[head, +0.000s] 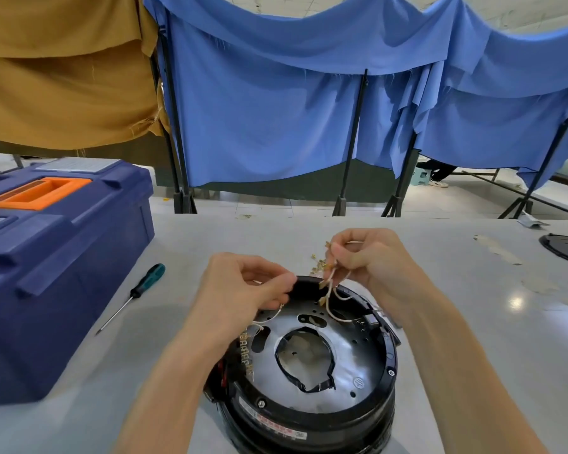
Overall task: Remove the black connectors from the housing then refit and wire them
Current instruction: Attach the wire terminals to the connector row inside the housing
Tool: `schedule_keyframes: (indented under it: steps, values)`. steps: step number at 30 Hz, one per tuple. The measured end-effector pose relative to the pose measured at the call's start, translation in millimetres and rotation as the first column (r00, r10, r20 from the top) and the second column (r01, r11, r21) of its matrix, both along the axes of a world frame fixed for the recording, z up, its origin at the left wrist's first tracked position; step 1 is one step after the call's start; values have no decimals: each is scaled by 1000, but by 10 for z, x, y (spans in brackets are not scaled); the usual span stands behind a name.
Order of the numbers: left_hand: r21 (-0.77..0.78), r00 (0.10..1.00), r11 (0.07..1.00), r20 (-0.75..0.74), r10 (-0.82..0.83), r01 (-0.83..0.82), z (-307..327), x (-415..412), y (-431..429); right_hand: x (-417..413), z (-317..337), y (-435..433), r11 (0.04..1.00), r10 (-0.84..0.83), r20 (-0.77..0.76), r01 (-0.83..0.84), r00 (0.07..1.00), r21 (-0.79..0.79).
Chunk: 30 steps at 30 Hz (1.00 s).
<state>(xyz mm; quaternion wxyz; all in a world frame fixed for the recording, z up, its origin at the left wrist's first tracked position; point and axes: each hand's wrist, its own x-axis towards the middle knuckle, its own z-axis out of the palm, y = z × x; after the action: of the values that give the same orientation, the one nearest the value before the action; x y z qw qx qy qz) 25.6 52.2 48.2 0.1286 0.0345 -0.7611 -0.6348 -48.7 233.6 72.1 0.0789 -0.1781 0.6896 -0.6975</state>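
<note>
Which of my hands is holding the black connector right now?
Your left hand pinches the black connector. The right hand grips only the white wires with brass ends.

Bright, even overhead light glares off the table (515, 303) (one small hotspot), wide-angle edges bowing, slightly soft.

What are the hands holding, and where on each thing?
Left hand pinches the black connector by its left end; right hand grips the white wires near their metal tips.
</note>
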Motion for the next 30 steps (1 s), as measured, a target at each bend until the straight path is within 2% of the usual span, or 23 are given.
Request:
schedule_keyframes:
  steps: [3, 6, 8, 11, 15, 19, 30]
  values:
    - [-308, 983, 937, 21, 180, -165, -23, 9, -244, -12, 89, 143, 1000, 12, 5, -12, 1000, -10]
    - [-515, 950, 851, 203, 239, -104, -81, 15, -448, 44, 78, 102, 994, 68, 18, -70, 998, 88]
    - [-531, 920, 847, 327, 215, -9, -109, 31, -504, 90, -16, -42, 973, 96, 44, -104, 994, 208]
    - [-582, 895, 811, 395, 209, 68, -132, 14, -521, 130, -181, -299, 898, 137, 95, -165, 986, 407]
    - [-668, 865, 721, 459, 204, 184, -156, -2, -510, 130, -320, -501, 805, 208, 208, -288, 956, 519]
    - [-660, 850, 711, 498, 170, 244, -180, 2, -497, 138, -399, -572, 791, 202, 313, -343, 928, 506]
    - [-714, 826, 628, 529, 195, 309, -194, -33, -472, 157, -593, -608, 874, 102, 445, -294, 890, 387]
